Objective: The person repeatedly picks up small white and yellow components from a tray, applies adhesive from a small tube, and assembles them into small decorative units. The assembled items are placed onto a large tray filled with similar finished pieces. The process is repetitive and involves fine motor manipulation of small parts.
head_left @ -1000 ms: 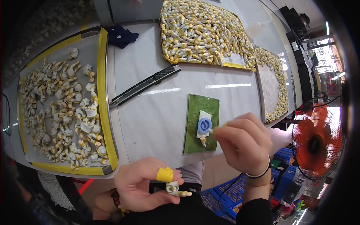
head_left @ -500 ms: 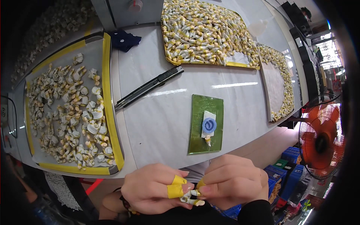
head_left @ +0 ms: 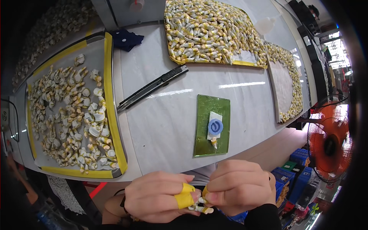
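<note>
Close to my body, at the bottom middle, my left hand (head_left: pixel 156 196) and my right hand (head_left: pixel 239 188) meet over small white, yellow and skin-toned figurine parts (head_left: pixel 200 209). Both hands are closed, fingertips pinching the pieces between them. Yellow tape wraps fingers of my left hand, and a bit of yellow also shows at my right fingertips. Beyond them, a green glassy plate (head_left: pixel 203 143) lies on the table. It carries a white pad (head_left: pixel 215 115) with a round blue cup (head_left: pixel 216 126) on top and one similar small part (head_left: pixel 214 143) at the pad's near end.
At left, a yellow-taped tray (head_left: pixel 109 96) holds many loose parts. Another full tray (head_left: pixel 247 63) stands at the back, beside a partly filled tray (head_left: pixel 280 86). A black utility knife (head_left: pixel 153 87) and a dark cloth (head_left: pixel 127 40) lie between. An orange fan (head_left: pixel 329 142) stands at right.
The hands stay together, and the pieces between them have shifted slightly right and down. The rest of the view shifts only a little.
</note>
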